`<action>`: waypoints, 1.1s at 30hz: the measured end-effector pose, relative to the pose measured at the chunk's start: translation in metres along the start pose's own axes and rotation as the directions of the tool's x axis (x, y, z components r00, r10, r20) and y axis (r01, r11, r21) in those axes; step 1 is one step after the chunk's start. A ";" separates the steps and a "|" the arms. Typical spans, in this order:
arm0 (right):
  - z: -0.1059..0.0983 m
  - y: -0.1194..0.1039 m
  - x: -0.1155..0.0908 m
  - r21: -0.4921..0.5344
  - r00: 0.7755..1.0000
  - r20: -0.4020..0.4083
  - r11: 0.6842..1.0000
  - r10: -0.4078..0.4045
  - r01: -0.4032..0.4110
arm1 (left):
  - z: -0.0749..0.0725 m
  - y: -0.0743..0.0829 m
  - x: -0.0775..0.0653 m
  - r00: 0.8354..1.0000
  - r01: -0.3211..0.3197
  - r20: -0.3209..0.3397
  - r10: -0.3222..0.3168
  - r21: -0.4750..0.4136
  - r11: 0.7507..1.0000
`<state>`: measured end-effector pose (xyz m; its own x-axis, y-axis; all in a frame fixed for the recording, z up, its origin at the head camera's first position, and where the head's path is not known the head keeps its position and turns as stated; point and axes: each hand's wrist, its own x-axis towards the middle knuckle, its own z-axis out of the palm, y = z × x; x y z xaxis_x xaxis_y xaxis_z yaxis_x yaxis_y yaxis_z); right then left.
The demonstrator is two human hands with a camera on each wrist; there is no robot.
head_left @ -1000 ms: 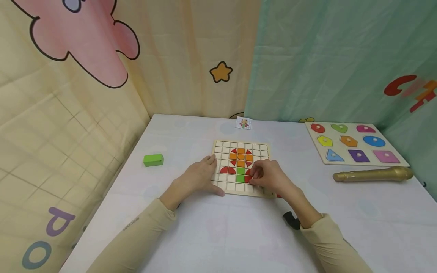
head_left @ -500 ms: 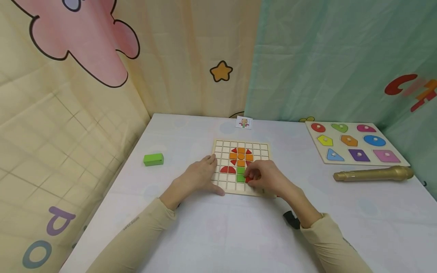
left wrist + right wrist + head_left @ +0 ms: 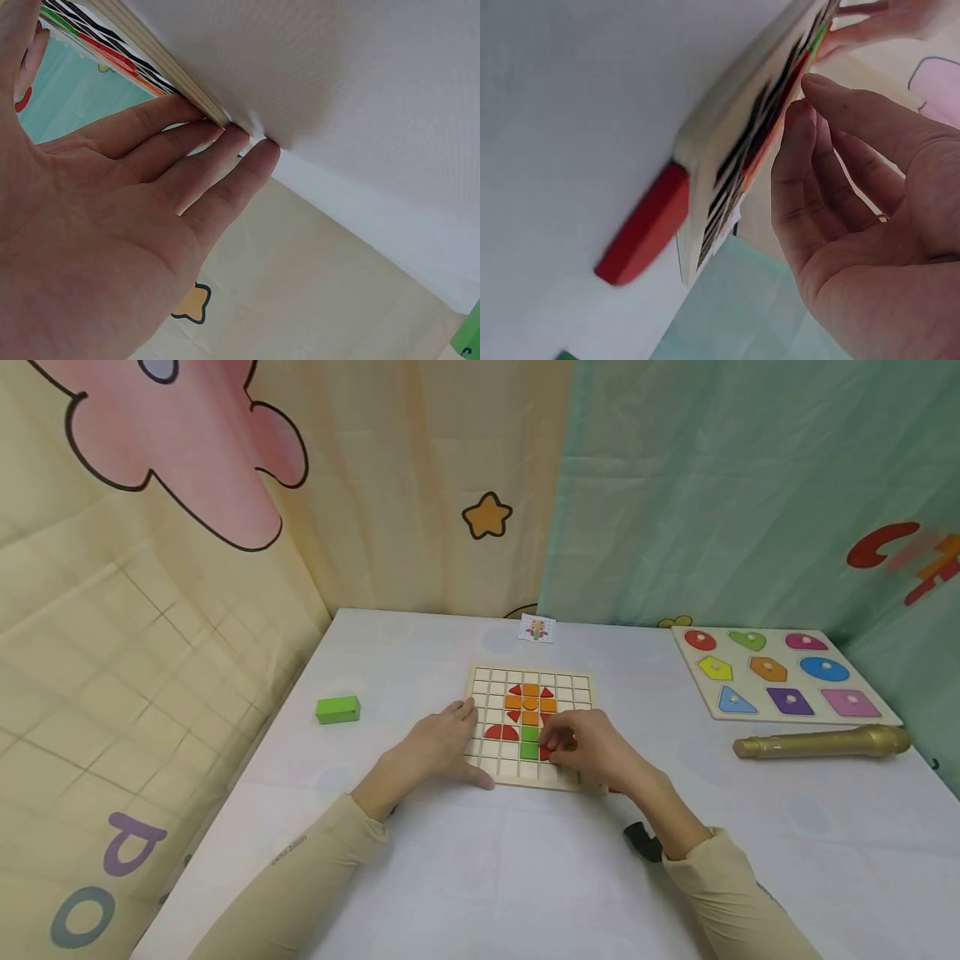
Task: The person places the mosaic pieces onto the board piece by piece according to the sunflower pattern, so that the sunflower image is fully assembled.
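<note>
A wooden grid board (image 3: 508, 769) lies on the table, bearing orange squares (image 3: 531, 690), small red triangles, two green squares (image 3: 529, 750) and red curved pieces (image 3: 501, 732). My left hand (image 3: 438, 745) rests along the board's left edge, fingers nearly straight; in the left wrist view the fingertips (image 3: 266, 154) touch the edge and the tabletop. Over the board's right part, my right hand (image 3: 592, 745) has thumb and forefinger brought together at a red curved piece (image 3: 545, 752) beside the green squares. Those fingers partly cover the piece.
A red block (image 3: 645, 225) lies against the board's near right corner. A green block (image 3: 337, 710) stands at left, a small pattern card (image 3: 537, 628) behind. At right are a shape puzzle (image 3: 783, 677) and a gold microphone (image 3: 821, 742).
My right hand has shifted slightly left over the red pieces, its fingertips staying close to the board. The left hand keeps its place on the board's edge.
</note>
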<state>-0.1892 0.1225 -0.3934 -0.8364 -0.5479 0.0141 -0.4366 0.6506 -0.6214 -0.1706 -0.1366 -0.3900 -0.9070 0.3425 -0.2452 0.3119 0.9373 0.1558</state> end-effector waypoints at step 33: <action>-0.032 0.028 -0.075 -0.067 0.974 -0.001 0.971 0.229 -0.228 | 0.000 0.001 -0.002 1.000 0.006 -0.008 -0.006 -0.008 1.000</action>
<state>-0.1490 0.1981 -0.3868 -0.9144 -0.3842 -0.1277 -0.2556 0.7923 -0.5540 -0.1689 -0.1365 -0.3893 -0.9111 0.3360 -0.2388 0.3038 0.9388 0.1621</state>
